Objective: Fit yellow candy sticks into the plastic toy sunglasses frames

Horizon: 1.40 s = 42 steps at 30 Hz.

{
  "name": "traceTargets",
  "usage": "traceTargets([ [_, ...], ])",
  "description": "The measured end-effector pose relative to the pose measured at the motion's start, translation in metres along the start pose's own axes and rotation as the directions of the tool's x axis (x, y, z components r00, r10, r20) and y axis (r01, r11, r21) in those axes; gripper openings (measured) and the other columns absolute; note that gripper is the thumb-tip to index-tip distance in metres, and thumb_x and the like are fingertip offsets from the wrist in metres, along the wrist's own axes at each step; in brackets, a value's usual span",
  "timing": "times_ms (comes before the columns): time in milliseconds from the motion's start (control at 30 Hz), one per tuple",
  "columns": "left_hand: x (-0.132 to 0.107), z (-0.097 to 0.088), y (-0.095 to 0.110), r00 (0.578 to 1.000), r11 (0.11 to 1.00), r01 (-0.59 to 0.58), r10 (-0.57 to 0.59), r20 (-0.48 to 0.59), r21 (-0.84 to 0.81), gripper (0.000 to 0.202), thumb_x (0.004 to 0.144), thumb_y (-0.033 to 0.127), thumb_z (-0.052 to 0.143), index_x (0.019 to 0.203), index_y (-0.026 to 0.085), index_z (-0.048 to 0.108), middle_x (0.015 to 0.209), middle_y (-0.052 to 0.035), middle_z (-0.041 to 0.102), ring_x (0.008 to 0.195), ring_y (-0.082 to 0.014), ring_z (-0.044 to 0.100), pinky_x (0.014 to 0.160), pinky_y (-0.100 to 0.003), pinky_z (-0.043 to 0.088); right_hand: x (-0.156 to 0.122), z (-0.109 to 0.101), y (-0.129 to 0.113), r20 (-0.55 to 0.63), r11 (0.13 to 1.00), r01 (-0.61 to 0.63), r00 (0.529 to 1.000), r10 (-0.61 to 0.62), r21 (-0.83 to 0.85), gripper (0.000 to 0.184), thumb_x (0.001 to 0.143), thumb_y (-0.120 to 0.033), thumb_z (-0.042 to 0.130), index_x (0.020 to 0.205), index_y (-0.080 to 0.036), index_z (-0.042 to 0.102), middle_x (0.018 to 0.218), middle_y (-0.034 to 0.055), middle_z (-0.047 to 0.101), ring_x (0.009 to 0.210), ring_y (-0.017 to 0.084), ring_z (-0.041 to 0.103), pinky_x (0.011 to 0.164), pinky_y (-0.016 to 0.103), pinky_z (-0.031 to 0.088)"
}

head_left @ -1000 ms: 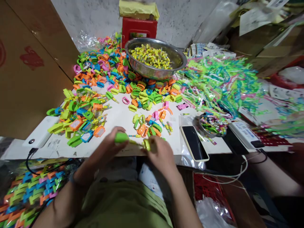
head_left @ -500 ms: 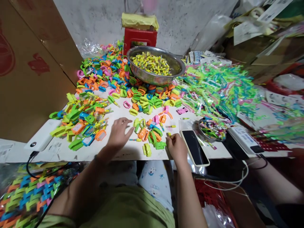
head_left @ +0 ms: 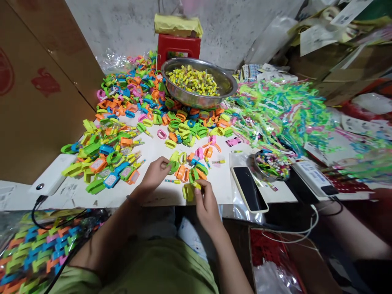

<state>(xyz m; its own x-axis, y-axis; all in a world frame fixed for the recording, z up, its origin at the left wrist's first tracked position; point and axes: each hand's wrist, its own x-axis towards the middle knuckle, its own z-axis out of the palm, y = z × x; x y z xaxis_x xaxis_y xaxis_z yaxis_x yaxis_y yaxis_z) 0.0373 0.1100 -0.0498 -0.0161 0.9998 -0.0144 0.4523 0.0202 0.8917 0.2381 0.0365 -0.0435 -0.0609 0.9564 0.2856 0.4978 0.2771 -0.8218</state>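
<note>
My left hand (head_left: pixel 157 174) pinches a green plastic watch-shaped piece (head_left: pixel 174 165) at the edge of a small group of such pieces. The fingers of my right hand (head_left: pixel 208 206) are closed on a small yellow-capped tube (head_left: pixel 196 185), close over the group's near side. Just left of those fingers is a yellow-green watch-shaped piece (head_left: pixel 187 192). Between my hands lie orange watch-shaped pieces (head_left: pixel 182 173) and a tube of coloured beads (head_left: pixel 172 181). Another small tube (head_left: pixel 218 162) rests on the white tabletop beyond my right hand.
A steel bowl (head_left: pixel 199 100) of yellow tubes stands at the back. Watch-shaped pieces with tubes (head_left: pixel 98 164) are heaped at left, coloured strips (head_left: pixel 284 114) at right. A phone (head_left: pixel 249 190) and a small bowl (head_left: pixel 272 165) are right of my hand; another person's arm (head_left: pixel 352 232) is beyond.
My right hand has moved left from beside the phone to the group of pieces, with the yellow-capped tube. My left hand has moved slightly right and closed on a green piece.
</note>
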Motion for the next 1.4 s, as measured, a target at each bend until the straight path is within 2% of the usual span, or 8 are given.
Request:
traceTargets([
  [100,-0.02,-0.005,0.012,0.993,0.98,0.065,-0.045,0.11,-0.188,0.033,0.084,0.047,0.058,0.093,0.015,0.058,0.069,-0.0007,0.063,0.064,-0.0144,0.063,0.06,-0.024,0.049,0.004,0.011,-0.012,0.025,0.999,0.026,0.999,-0.027,0.04,0.033,0.098,-0.036,0.041,0.126,-0.02,0.047,0.12,0.0115,0.06,0.111,0.023,0.058,0.089,0.036,0.048],
  [233,-0.053,-0.008,0.033,0.917,0.862,0.272,-0.098,0.386,-0.428,0.045,0.079,0.053,0.063,0.103,0.014,0.064,0.087,-0.0059,0.07,0.076,-0.0181,0.066,0.064,-0.028,0.054,0.006,0.017,-0.02,0.04,0.993,0.093,0.995,-0.096,0.074,0.026,0.097,-0.033,0.046,0.119,-0.023,0.055,0.11,0.0081,0.064,0.099,0.021,0.061,0.082,0.033,0.049],
  [367,-0.075,-0.007,0.044,0.97,0.913,0.104,-0.005,0.243,-0.395,0.047,0.083,0.051,0.061,0.112,0.015,0.064,0.115,-0.0113,0.068,0.1,-0.0235,0.065,0.079,-0.033,0.056,0.003,0.016,-0.027,0.064,0.988,0.125,0.989,-0.131,0.089,0.018,0.095,-0.028,0.049,0.109,-0.024,0.059,0.098,0.0047,0.065,0.09,0.02,0.061,0.078,0.031,0.049],
  [500,-0.081,-0.008,0.044,0.98,0.96,-0.086,0.129,0.151,-0.265,0.047,0.074,0.037,0.074,0.115,0.017,0.063,0.112,-0.0089,0.071,0.103,-0.0226,0.066,0.094,-0.034,0.052,-0.003,0.009,-0.031,0.11,0.979,0.093,0.987,-0.114,0.183,0.025,0.099,-0.026,0.039,0.117,-0.026,0.056,0.106,0.0044,0.064,0.097,0.019,0.061,0.083,0.031,0.049],
  [833,-0.088,-0.019,0.058,0.97,0.973,-0.224,0.218,0.108,0.056,0.035,0.076,0.034,0.074,0.109,0.023,0.068,0.099,-0.0018,0.074,0.087,-0.0165,0.069,0.079,-0.026,0.054,-0.018,-0.001,-0.035,0.036,0.995,0.082,0.996,-0.084,0.063,0.012,0.097,-0.021,0.044,0.106,-0.023,0.051,0.089,0.0023,0.064,0.074,0.015,0.062,0.062,0.024,0.048],
  [1000,-0.088,-0.024,0.058,0.98,0.985,-0.157,0.146,0.133,0.073,0.043,0.071,0.039,0.078,0.11,0.022,0.07,0.098,-0.0044,0.075,0.086,-0.0205,0.069,0.079,-0.031,0.054,-0.014,-0.004,-0.043,0.077,0.957,0.22,0.975,-0.209,-0.191,0.013,0.094,-0.018,0.041,0.095,-0.021,0.053,0.082,0.0052,0.065,0.073,0.019,0.061,0.064,0.028,0.044],
  [1200,-0.086,-0.02,0.043,0.944,0.995,0.1,-0.09,0.316,-0.016,0.049,0.071,0.05,0.073,0.109,0.019,0.071,0.097,-0.0049,0.076,0.09,-0.0242,0.069,0.08,-0.032,0.055,-0.021,-0.003,-0.038,0.278,0.854,0.192,0.959,-0.058,-0.483,0.005,0.085,-0.024,0.054,0.085,-0.02,0.057,0.072,0.0052,0.065,0.065,0.02,0.058,0.057,0.028,0.029],
  [1400,-0.089,-0.019,0.032,0.883,0.995,0.021,-0.063,0.465,0.095,0.039,0.078,0.047,0.066,0.109,0.023,0.07,0.099,-0.006,0.075,0.089,-0.0256,0.069,0.081,-0.034,0.053,-0.03,0.015,-0.026,0.442,0.873,0.257,0.896,-0.053,-0.415,0.002,0.079,-0.02,0.058,0.077,-0.021,0.059,0.061,0.0014,0.063,0.056,0.017,0.055,0.053,0.028,0.023],
])
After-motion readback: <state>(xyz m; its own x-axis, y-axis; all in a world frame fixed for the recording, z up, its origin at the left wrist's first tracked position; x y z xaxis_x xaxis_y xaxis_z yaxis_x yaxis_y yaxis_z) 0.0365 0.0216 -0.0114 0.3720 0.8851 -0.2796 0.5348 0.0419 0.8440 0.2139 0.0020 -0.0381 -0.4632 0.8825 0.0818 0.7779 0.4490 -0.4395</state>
